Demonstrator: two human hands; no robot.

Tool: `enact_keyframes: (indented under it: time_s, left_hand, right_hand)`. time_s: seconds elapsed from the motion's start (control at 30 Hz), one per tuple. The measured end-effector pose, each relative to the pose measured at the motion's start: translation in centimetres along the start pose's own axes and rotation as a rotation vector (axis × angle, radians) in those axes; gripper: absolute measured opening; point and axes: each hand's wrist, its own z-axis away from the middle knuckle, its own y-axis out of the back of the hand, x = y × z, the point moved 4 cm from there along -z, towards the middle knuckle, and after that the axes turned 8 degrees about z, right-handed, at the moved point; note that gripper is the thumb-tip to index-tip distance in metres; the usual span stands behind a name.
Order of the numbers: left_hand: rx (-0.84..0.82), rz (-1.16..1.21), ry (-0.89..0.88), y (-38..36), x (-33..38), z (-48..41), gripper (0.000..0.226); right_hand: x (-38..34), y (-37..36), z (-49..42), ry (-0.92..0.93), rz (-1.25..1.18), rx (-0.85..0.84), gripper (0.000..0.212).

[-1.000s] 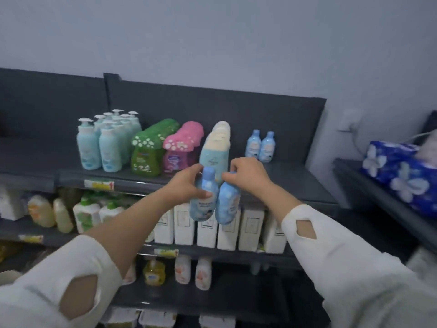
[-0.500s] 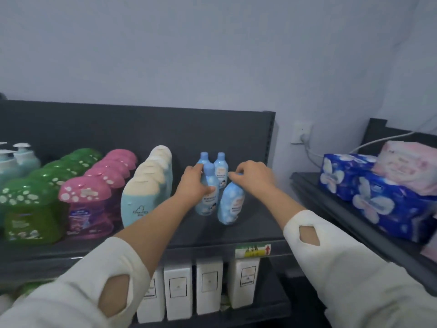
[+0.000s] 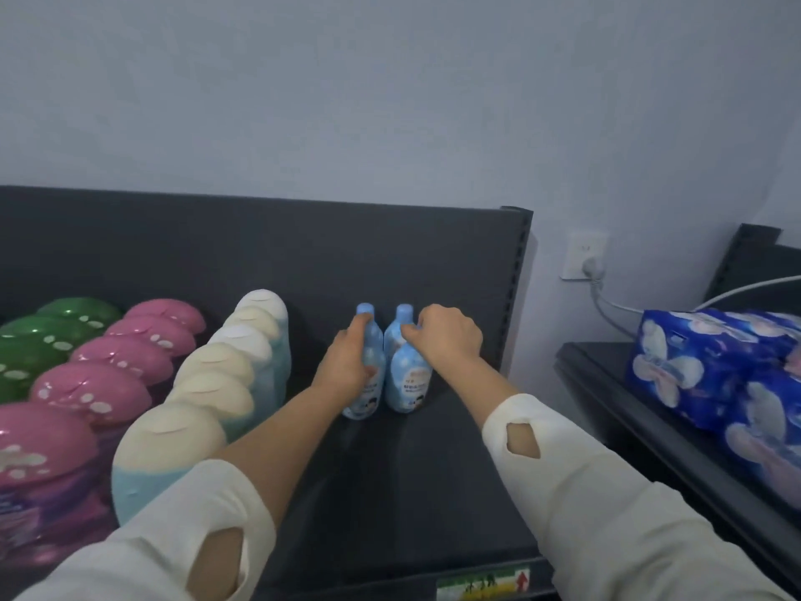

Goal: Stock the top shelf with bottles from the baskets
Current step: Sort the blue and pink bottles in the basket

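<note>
Sleeves (image 3: pixel 607 492) of white fabric, each with a diamond cut-out, reach in from the bottom edge over the front lip of the top shelf (image 3: pixel 411 492), where a green-and-red price label (image 3: pixel 481 585) is fixed. Along the left of the dark shelf, rows of larger bottles run front to back. The cream-capped bottles (image 3: pixel 208 383) with pale blue bodies stand nearest the arms, the pink-capped bottles (image 3: pixel 86 383) beside them and the green-capped bottles (image 3: pixel 34 340) at the far left.

Farther back, the left hand (image 3: pixel 346 366) wraps the side of the left bottle (image 3: pixel 368 392), thumb on its front and forefinger stretched up toward the neck. The right hand (image 3: pixel 446 340), fingers curled, pinches the top of the right bottle (image 3: pixel 407 383). Both light blue bottles stand upright on the shelf, side by side and touching. Two blue caps (image 3: pixel 404 312) show just behind them, close to the dark back panel (image 3: pixel 260 253).

At right, blue flower-print packs (image 3: pixel 715 362) lie on a neighbouring shelf (image 3: pixel 585 375). Beyond it, a white wall socket (image 3: pixel 583 255) with a plug and cable is set in the pale wall (image 3: pixel 390 101).
</note>
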Motion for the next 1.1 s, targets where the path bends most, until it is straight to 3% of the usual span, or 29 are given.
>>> enact_keyframes:
  time_s: [0.2, 0.3, 0.4, 0.7, 0.87, 0.93, 1.1]
  left_hand:
    - [0.021, -0.137, 0.099, 0.8, 0.0, -1.1, 0.052]
    - [0.054, -0.171, 0.054, 0.9, 0.4, -1.0, 0.045]
    - [0.089, -0.148, 0.027, 0.6, 0.7, -1.0, 0.041]
    - [0.095, -0.149, 0.015, -0.5, 1.1, -2.0, 0.042]
    - [0.073, -0.185, 0.061, -0.4, 1.2, -2.1, 0.061]
    - [0.097, -0.236, 0.051, 0.0, 1.7, -1.7, 0.063]
    - [0.222, -0.472, -0.053, 2.8, 4.5, 0.3, 0.039]
  right_hand:
    - [-0.8, -0.9, -1.6, 0.176, -0.078, -0.234, 0.024]
    - [-0.1, -1.5, -1.7, 0.227, -0.136, -0.28, 0.038]
    - [0.1, -1.8, -1.7, 0.192, -0.226, -0.26, 0.044]
    - [0.4, -1.6, -2.0, 0.172, -0.218, -0.236, 0.033]
    - [0.5, -2.0, -1.7, 0.224, -0.137, -0.229, 0.058]
    - [0.7, -1.6, -1.6, 0.238, -0.089, -0.168, 0.056]
    - [1.1, 0.8, -0.8, 0.324, -0.028, 0.061, 0.046]
